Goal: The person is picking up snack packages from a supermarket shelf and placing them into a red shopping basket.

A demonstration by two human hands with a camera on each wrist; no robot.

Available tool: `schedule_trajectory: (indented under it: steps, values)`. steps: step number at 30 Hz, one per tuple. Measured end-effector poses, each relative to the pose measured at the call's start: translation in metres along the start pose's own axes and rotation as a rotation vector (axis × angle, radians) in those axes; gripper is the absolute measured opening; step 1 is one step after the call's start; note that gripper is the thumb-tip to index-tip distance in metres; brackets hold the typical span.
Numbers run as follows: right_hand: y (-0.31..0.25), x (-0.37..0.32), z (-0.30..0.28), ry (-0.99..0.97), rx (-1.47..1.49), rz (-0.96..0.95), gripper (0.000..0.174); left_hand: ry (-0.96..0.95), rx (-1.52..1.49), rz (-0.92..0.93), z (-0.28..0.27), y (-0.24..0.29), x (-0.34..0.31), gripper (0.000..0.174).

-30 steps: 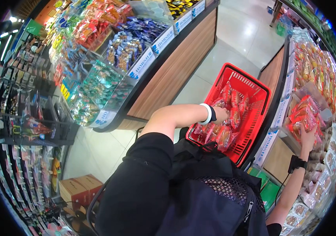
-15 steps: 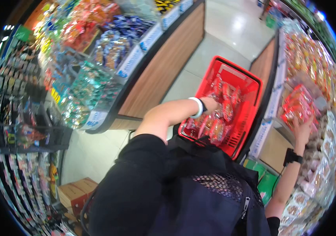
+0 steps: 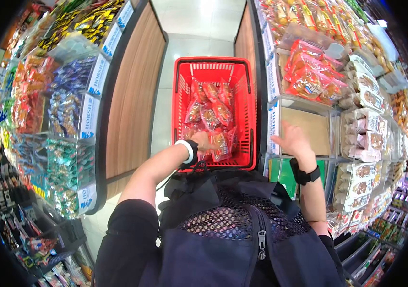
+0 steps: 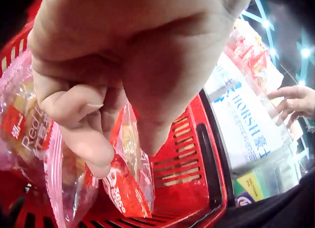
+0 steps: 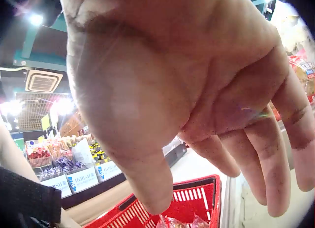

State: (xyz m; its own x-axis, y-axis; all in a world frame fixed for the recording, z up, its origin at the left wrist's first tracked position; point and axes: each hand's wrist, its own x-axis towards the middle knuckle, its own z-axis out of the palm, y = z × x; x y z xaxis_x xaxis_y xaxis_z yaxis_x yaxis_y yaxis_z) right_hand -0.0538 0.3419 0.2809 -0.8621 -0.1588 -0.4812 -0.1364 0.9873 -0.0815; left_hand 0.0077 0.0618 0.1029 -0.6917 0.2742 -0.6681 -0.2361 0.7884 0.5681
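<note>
My left hand (image 3: 203,142) is low inside the red shopping basket (image 3: 247,103), over packets of bread-like snacks in clear and red wrapping. In the left wrist view its fingers are loosely bent, with a gap to the thumb. Behind that gap stands a red snack packet (image 4: 129,186), and a pink-edged packet (image 4: 30,120) lies beside the fingers. My right hand (image 3: 293,138) hovers with spread fingers and nothing in it, above a shelf bin showing a brown cardboard surface (image 3: 309,122). Just beyond that bin lies a pile of red snack packets (image 3: 311,71).
A display with wood-look side panels (image 3: 132,91) and blue, green and yellow packets stands on the left. White-labelled packets (image 3: 364,134) fill bins at the right. A dark mesh-topped bag (image 3: 213,239) is against my body, close to the basket.
The view has turned to the right and straightened. My right hand has come off the red packets on the shelf and moved back toward me. My left hand stays in the basket.
</note>
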Motion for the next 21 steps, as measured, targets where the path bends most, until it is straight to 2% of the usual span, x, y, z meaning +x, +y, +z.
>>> schedule_trajectory:
  steps: [1, 2, 3, 4, 6, 8, 10, 11, 12, 13, 14, 16, 18, 20, 21]
  values:
    - [0.004, 0.000, 0.001, 0.016, 0.009, 0.023, 0.071, 0.009, -0.184, 0.073, 0.000, 0.005, 0.007, 0.050]
    - [0.003, -0.001, 0.009, 0.005, 0.035, 0.004, 0.071, -0.116, -0.211, -0.043, -0.003, 0.007, 0.009, 0.053]
    - [0.004, -0.002, 0.015, 0.006, 0.064, -0.002, 0.072, -0.095, -0.253, -0.045, 0.013, -0.008, 0.031, 0.032]
    - [0.003, -0.004, 0.019, 0.018, 0.070, 0.015, 0.072, -0.077, -0.291, -0.046, 0.031, -0.023, 0.050, 0.022]
    - [0.000, -0.005, 0.020, 0.009, 0.083, 0.019, 0.076, -0.018, -0.241, 0.061, 0.023, -0.015, 0.043, 0.018]
    - [0.000, -0.009, 0.032, 0.130, 0.118, -0.038, 0.078, 0.043, -0.442, 0.014, 0.014, -0.011, 0.040, 0.017]
    - [-0.024, -0.027, 0.012, 0.091, 0.101, -0.009, 0.079, 0.108, -0.505, -0.001, -0.020, 0.029, 0.013, 0.018]
    - [-0.024, -0.025, 0.015, 0.215, 0.112, -0.112, 0.080, 0.094, -0.626, 0.081, -0.050, 0.065, -0.014, 0.019]
    - [-0.026, -0.032, 0.026, 0.299, 0.106, -0.233, 0.081, 0.101, -0.670, 0.092, -0.046, 0.061, -0.012, 0.018]
    - [-0.030, -0.033, 0.021, 0.199, 0.172, -0.278, 0.088, 0.119, -0.647, 0.156, -0.055, 0.071, -0.019, 0.016]
    - [-0.035, -0.035, 0.020, 0.190, 0.179, -0.286, 0.098, 0.153, -0.624, 0.205, -0.064, 0.084, -0.031, 0.016]
    - [-0.036, -0.029, 0.026, 0.234, 0.349, -0.387, 0.109, 0.103, -0.550, 0.387, -0.083, 0.099, -0.044, 0.015]
    - [-0.046, -0.036, 0.014, 0.219, 0.528, -0.430, 0.117, 0.095, -0.694, 0.358, -0.099, 0.130, -0.069, 0.014]
    - [-0.050, -0.036, 0.013, 0.287, 0.504, -0.516, 0.124, 0.044, -0.765, 0.464, -0.104, 0.142, -0.073, 0.013]
    - [-0.050, -0.035, 0.011, 0.395, 0.493, -0.533, 0.128, 0.019, -0.744, 0.516, -0.106, 0.150, -0.076, 0.012]
